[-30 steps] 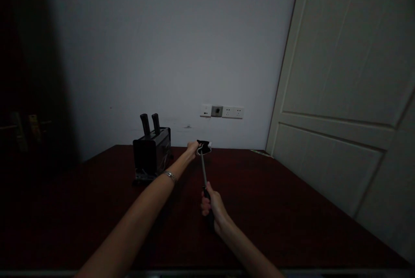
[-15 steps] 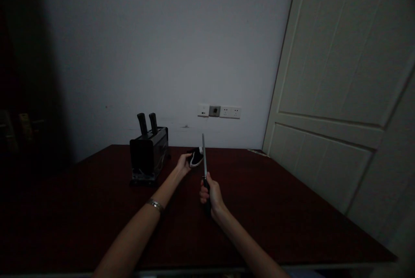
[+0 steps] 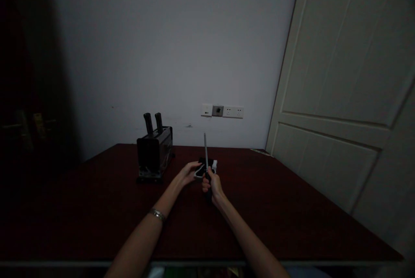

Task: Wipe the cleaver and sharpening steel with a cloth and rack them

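My right hand (image 3: 210,185) is closed round the dark handle of a sharpening steel (image 3: 205,152), whose thin grey rod points straight up. My left hand (image 3: 188,172) holds a black and white cloth (image 3: 203,168) against the base of the rod, just above my right fist. Both hands hover over the middle of the dark red table (image 3: 275,213). A bracelet sits on my left wrist.
A black knife block (image 3: 154,153) with two dark handles sticking up stands on the table left of my hands. Wall sockets (image 3: 222,110) sit on the white wall behind. A pale door (image 3: 350,96) fills the right side. The far left is dark.
My left hand drew the cloth from the tip of the rod down to its base. My right hand tipped the steel upright and moved it farther from me.
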Demonstrator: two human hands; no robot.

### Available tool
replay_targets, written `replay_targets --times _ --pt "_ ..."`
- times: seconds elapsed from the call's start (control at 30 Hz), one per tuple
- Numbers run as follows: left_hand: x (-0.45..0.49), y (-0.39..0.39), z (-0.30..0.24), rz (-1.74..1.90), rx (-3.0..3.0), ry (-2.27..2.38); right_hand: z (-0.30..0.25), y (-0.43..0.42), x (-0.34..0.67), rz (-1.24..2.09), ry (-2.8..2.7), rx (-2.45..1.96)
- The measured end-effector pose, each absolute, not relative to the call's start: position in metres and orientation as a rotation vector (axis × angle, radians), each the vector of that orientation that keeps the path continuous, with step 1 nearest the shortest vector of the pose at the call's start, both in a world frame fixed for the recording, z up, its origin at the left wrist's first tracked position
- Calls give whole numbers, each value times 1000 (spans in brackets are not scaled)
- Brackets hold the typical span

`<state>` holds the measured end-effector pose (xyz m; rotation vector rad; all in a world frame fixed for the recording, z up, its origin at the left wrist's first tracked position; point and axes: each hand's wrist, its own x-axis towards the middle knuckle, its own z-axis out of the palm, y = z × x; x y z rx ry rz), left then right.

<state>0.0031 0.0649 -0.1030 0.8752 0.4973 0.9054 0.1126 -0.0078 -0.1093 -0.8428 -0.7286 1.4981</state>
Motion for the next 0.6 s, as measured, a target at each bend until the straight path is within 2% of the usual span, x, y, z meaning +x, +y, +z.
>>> replay_targets --times 0.33,0.6 --pt "6 59 -109 822 1062 360 -110 -14 110 1514 -779 -824" --pt "13 63 -108 856 1133 468 -110 -15 110 1481 -781 -883"
